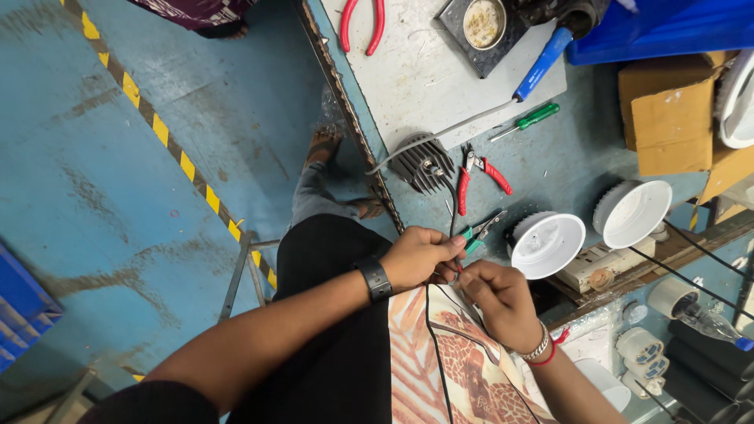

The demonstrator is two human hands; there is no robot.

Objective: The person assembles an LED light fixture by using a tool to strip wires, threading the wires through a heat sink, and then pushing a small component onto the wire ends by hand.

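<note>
Left hand [416,257] and right hand [499,302]: fingertips pinched together on thin wire ends [455,271] at the worktop [565,157] edge; wires run up to the finned heat sink [422,165]; green-handled cutters [481,230] lie just beside; step judged as joining or twisting wire ends; a steady, fine pinch is called for next.

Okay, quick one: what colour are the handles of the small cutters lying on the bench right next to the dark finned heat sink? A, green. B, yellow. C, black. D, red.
D: the small cutters beside the finned heat sink have red handles; the green-handled tool lies nearer the hands.
</note>
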